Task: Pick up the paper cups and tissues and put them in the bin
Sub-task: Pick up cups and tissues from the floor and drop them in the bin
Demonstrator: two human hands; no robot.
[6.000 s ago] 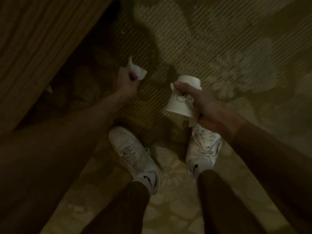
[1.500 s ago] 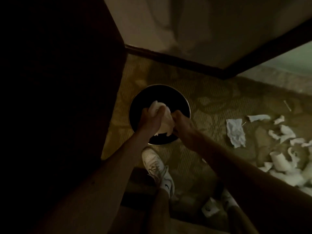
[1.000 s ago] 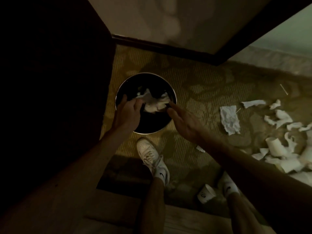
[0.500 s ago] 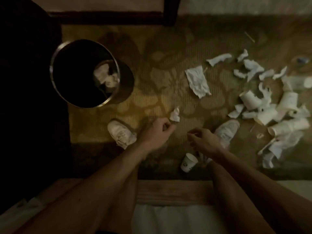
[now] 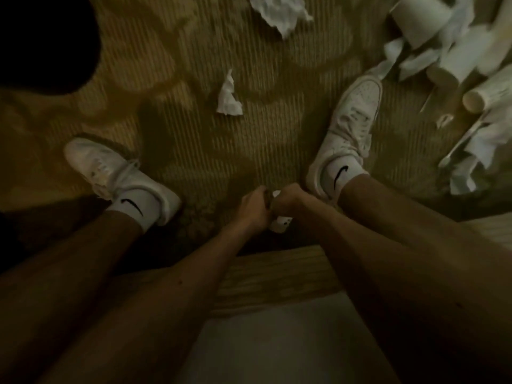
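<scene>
"Paper cup (image 5: pixel 281 225): where?"
"Low btw. the shoes (image 5: pixel 119 173); left hand (image 5: pixel 253 209) & right hand (image 5: pixel 288 202) both curl round it, hands meeting. Inside hidden."
"Vs. 0.5 s ago?"
"Hands were apart above it then. Bin w/ tissue inside has left the view. Tissue scrap (image 5: pixel 228 97) lies ahead on carpet (image 5: pixel 277 120), cup pile (image 5: pixel 415 20) far right."

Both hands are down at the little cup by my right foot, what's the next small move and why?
Probably lift the paper cup clear of the carpet: the left hand and right hand both seem curled round it.
</scene>
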